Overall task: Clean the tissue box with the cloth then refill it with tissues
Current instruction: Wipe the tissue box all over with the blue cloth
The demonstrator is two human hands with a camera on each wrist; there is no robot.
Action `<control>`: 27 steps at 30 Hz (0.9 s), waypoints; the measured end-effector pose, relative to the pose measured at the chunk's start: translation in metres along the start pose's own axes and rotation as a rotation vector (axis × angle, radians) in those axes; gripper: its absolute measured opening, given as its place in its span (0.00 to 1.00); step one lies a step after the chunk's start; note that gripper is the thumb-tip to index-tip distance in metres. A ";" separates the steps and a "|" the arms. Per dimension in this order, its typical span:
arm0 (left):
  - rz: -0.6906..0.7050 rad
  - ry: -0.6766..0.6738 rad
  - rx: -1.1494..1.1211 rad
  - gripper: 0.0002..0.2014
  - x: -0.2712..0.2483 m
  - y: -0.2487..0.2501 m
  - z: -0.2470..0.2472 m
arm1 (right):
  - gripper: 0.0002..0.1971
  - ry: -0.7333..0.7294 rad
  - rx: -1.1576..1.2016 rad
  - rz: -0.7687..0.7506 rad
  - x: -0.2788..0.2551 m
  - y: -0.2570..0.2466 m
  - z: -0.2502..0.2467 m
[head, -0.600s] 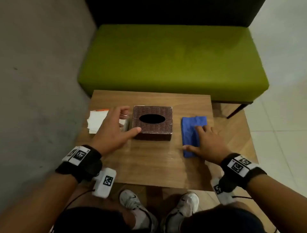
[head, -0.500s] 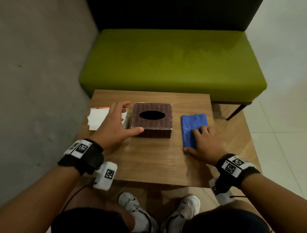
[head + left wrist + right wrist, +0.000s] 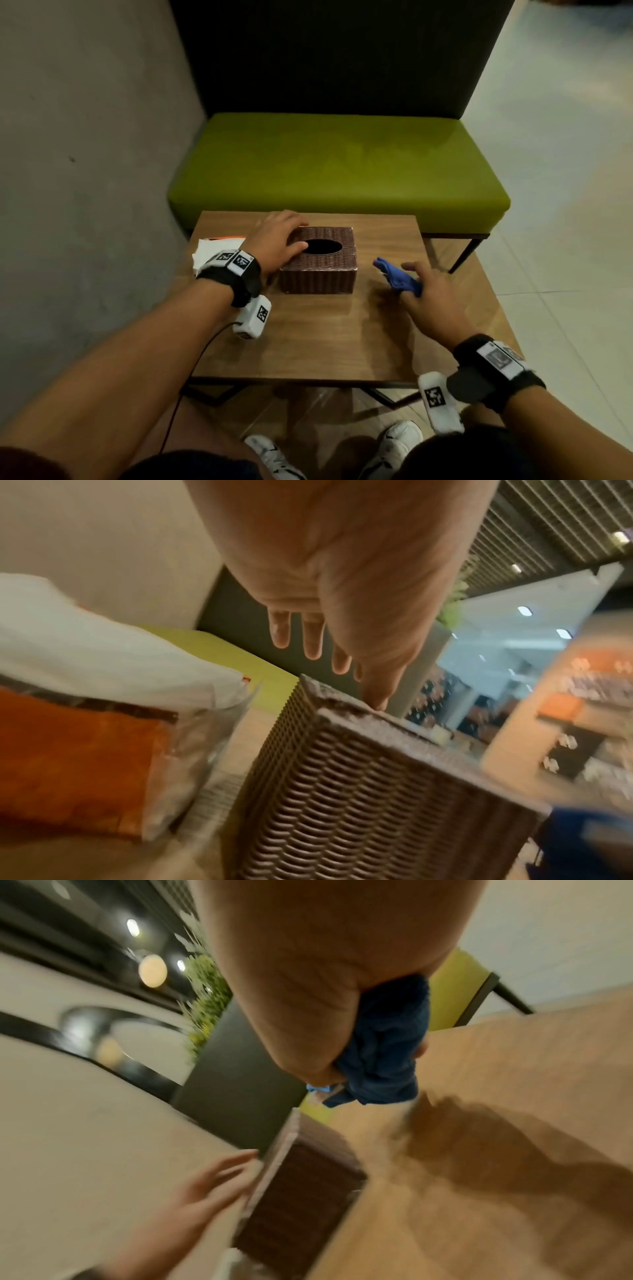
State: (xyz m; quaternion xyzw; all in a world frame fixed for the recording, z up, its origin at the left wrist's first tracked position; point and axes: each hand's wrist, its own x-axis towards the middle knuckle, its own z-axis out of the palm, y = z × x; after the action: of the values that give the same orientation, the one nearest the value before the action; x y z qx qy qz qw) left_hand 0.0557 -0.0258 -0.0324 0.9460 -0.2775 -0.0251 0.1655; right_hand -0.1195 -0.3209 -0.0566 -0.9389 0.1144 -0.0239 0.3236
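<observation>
A brown woven tissue box [image 3: 320, 270] with an oval hole on top stands mid-table; its side fills the left wrist view as tissue box [image 3: 359, 791]. My left hand [image 3: 279, 240] lies over the box's left top edge with straight fingers, the thumb [image 3: 375, 696] touching the rim. To the right of the box my right hand [image 3: 428, 294] grips the bunched blue cloth [image 3: 399, 279], lifted off the table; the right wrist view shows the cloth [image 3: 387, 1053] held between thumb and curled fingers. A pack of white tissues [image 3: 214, 248] with orange wrapping [image 3: 68, 764] lies left of the box.
The low wooden table [image 3: 308, 342] stands before a green bench [image 3: 339, 168] with a dark backrest. A grey wall runs along the left, tiled floor on the right. My shoes [image 3: 394, 442] show below the table's near edge.
My right hand has gathered the flat blue cloth and lifted it off the table. My left hand has moved from the box's left side onto its top edge.
</observation>
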 end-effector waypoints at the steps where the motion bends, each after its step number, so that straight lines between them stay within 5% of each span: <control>1: 0.036 -0.021 0.040 0.25 0.005 0.001 0.002 | 0.25 0.048 0.021 -0.046 -0.004 -0.009 -0.004; 6: 0.161 -0.073 0.068 0.18 0.011 0.005 0.008 | 0.27 0.157 -0.061 -0.271 -0.009 -0.051 0.000; 10: 0.155 -0.113 0.067 0.22 -0.001 0.012 0.006 | 0.30 0.032 -0.179 -0.327 -0.004 -0.071 0.024; 15: 0.136 -0.220 0.134 0.32 -0.021 0.024 0.003 | 0.30 -0.043 -0.411 -0.323 -0.006 -0.055 0.035; 23: 0.078 -0.272 0.107 0.33 -0.026 0.032 0.006 | 0.26 -0.037 -0.336 -0.675 -0.002 -0.045 0.064; 27: 0.069 -0.253 0.119 0.32 -0.028 0.034 0.012 | 0.30 0.045 -0.149 -0.503 0.011 -0.032 0.060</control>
State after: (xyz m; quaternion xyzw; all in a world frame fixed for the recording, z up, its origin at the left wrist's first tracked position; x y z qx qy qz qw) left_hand 0.0131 -0.0414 -0.0337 0.9333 -0.3296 -0.1219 0.0737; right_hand -0.0949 -0.2633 -0.0844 -0.9583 -0.1139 -0.1159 0.2349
